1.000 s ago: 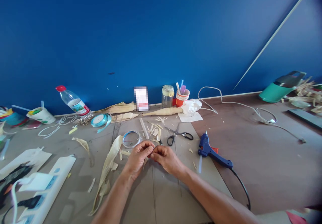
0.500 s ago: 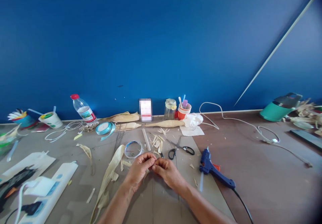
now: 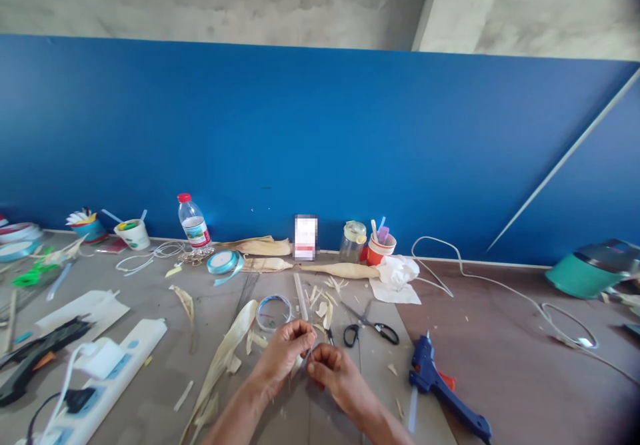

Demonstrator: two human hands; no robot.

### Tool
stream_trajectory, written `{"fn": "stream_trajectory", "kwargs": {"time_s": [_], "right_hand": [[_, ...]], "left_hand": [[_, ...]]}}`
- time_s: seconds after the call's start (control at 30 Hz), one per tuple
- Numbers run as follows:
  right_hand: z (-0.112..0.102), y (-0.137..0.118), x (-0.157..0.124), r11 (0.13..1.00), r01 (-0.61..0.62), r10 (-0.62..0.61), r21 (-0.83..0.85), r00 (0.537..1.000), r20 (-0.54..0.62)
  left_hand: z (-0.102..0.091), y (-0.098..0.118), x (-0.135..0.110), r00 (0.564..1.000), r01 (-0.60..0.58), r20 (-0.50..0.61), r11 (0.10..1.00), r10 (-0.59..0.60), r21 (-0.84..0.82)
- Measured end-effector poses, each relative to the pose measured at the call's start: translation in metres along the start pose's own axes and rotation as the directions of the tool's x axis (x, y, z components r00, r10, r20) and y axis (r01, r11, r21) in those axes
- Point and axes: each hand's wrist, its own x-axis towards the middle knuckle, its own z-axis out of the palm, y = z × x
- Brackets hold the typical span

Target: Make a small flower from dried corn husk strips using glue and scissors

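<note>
My left hand (image 3: 286, 350) is closed in a pinch, thumb against fingers. Just to its right and slightly lower, my right hand (image 3: 334, 373) pinches too. Something thin and pale seems to run between the fingertips, too fine to name. A pale husk-like piece (image 3: 297, 366) shows beneath the left fingers; whether it is held, I cannot tell. Beyond the hands lie black-handled scissors (image 3: 385, 333) with spread blades, a clear glue stick (image 3: 301, 296), a ring-shaped roll (image 3: 259, 318) and scraps of dried husk (image 3: 325, 313). A long dried husk (image 3: 227, 345) lies left of my left forearm.
A blue glue gun (image 3: 443, 392) lies at right. At left are a white power strip (image 3: 107, 392) and a black tool (image 3: 45, 355). A bottle (image 3: 194, 225), ribbon spool (image 3: 221, 262), jar (image 3: 353, 242) and cups (image 3: 381, 250) stand along the blue partition (image 3: 320, 132).
The view has tilted up, so the table things sit lower. My hands have drawn slightly apart, the right one lower and away from the left fingertips.
</note>
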Motion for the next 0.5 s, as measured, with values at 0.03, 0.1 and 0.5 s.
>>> {"fn": "stream_trajectory", "kwargs": {"time_s": [0.03, 0.1, 0.5], "right_hand": [[-0.0002, -0.0004, -0.0001, 1.000, 0.000, 0.000, 0.000, 1.000, -0.001], [-0.0006, -0.0009, 0.0001, 1.000, 0.000, 0.000, 0.003, 1.000, -0.005], [0.0029, -0.0016, -0.0052, 0.995, -0.077, 0.079, -0.057, 0.996, 0.038]], "left_hand": [[-0.0004, -0.0009, 0.0006, 1.000, -0.002, -0.003, 1.000, 0.002, 0.003], [-0.0013, -0.0023, 0.0018, 1.000, -0.007, -0.008, 1.000, 0.007, 0.000], [-0.0080, 0.0029, 0.0022, 1.000, -0.003, 0.017, 0.989, 0.005, -0.150]]}}
